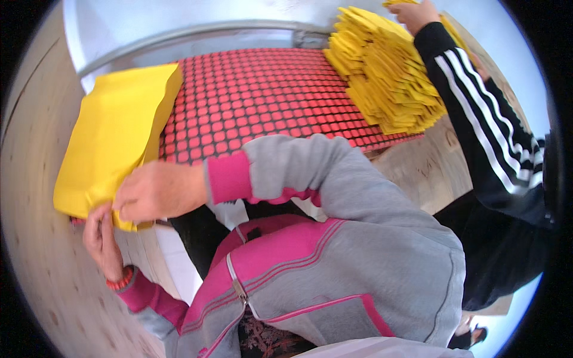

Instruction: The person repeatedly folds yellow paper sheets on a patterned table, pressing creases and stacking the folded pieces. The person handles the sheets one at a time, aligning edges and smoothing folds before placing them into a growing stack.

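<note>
1. There — the right hand (158, 191) curled on the yellow stack (116, 131), near edge;
2. the left hand (104, 243), half-curled, met it — either's hold I couldn't tell;
3. the stack covered the red mat's (250, 101) left end.

The person wears a grey jacket (370, 256) with a broad magenta chest panel (286, 238) edged by parallel rows of stitching. A pale zip (239, 287) with a metal slider runs down its front, partly undone over a black top (268, 337) with a lighter print. Magenta also colours the pocket trim (376, 315) and ribbed right cuff (229, 178). A red beaded bracelet (121, 279) circles the left hand's (104, 246) wrist; the trousers (194, 232) are dark.
</note>
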### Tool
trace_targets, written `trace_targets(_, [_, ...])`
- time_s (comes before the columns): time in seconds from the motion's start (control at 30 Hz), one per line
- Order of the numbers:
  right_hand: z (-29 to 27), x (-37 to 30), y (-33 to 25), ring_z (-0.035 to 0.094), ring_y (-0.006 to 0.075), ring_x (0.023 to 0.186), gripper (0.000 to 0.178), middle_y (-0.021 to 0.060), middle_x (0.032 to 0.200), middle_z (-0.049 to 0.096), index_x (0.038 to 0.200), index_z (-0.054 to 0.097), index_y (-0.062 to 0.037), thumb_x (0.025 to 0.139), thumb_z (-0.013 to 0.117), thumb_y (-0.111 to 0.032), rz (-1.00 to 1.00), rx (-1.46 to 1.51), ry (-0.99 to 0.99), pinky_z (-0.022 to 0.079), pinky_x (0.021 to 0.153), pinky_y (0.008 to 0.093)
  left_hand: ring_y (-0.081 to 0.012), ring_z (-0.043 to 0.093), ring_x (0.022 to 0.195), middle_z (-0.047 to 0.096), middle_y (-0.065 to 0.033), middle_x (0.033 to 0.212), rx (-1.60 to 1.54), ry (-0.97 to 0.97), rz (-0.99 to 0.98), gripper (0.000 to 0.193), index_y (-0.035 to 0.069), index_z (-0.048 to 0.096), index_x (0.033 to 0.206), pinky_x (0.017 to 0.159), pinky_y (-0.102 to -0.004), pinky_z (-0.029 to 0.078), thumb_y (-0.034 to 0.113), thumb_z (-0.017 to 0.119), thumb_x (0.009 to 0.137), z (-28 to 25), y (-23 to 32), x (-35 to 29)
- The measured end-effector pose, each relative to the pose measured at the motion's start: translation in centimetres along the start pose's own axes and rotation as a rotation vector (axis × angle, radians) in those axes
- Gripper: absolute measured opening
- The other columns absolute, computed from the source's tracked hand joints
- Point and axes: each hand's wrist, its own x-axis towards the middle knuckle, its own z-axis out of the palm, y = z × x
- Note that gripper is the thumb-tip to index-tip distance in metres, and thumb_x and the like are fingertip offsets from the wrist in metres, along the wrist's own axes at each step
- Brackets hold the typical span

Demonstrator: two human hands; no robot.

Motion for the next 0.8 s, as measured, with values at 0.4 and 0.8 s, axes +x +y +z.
trace_targets(0.4, [0.9,-0.2,2.1,0.068,0.0277,0.08,0.013,0.0047,0.084,0.064,0.081,0.063,-0.0133,0.083,0.066,-0.026,-0.089,0.123,-0.251,0.054,0.064,0.0395,-0.0089,0.057,0.098,0.064,-0.0007,0.105,-0.097,-0.037,-0.037,0.013,0.0,0.066,0.107,0.09,-0.024,0.045,0.004,0.055,0.103,-0.5,-0.6,-0.1])
trace_targets(0.8, [1.5,-0.3,2.3,0.066,0.0252,0.076,0.008,0.0038,0.079,0.06,0.079,0.058,-0.0113,0.08,0.064,-0.016,-0.084,0.093,-0.173,0.053,0.061,0.036,-0.0094,0.059,0.1,0.065,-0.0015,0.107,-0.097,-0.04,-0.046,0.014,-0.001,0.066,0.11,0.091,-0.0248,0.046,0.007,0.056,0.104,-0.6,-0.7,0.0])
